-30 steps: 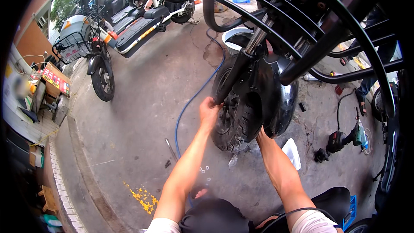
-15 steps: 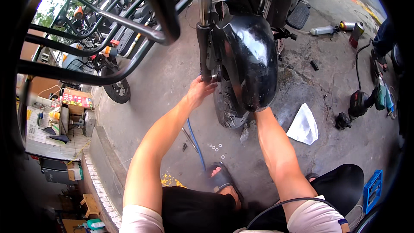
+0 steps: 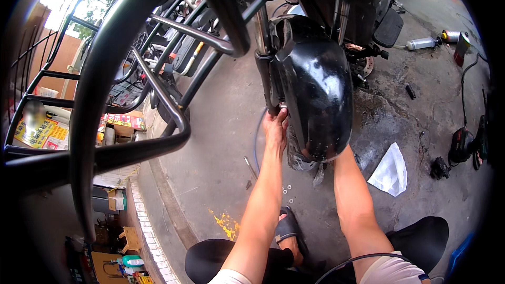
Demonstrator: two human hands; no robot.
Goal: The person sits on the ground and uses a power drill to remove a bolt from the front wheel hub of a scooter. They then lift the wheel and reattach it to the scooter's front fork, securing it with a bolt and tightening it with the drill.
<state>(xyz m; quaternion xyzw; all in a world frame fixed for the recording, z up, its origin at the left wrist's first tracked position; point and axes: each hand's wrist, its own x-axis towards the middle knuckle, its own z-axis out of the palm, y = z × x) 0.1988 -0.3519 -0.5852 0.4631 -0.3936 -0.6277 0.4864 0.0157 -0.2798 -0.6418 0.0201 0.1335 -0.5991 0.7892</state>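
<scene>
The front wheel of a scooter stands before me, under a glossy black front fender (image 3: 318, 100). A strip of its tyre (image 3: 301, 162) shows below. My left hand (image 3: 275, 130) is at the foot of the left fork leg (image 3: 266, 76), its fingers closed about a small silver axle part (image 3: 283, 106) between fork and wheel. My right forearm (image 3: 353, 194) reaches to the far side of the wheel; the fender hides that hand and whatever it touches. Several small washers (image 3: 285, 191) lie on the ground near my foot, with a thin metal rod (image 3: 250, 167) to their left.
A black tubular rack (image 3: 126, 147) juts over the left side, close to my view. White sheet (image 3: 390, 171), black power tool (image 3: 461, 145), black cylinder (image 3: 411, 91) and clear canister (image 3: 421, 43) lie to the right. A blue hose (image 3: 256, 142) passes behind my left arm.
My view has shifted left, so the scooter appears farther right and the rack fills more of the picture. My left hand has turned more upright at the fork's foot; the right stays behind the fender.
</scene>
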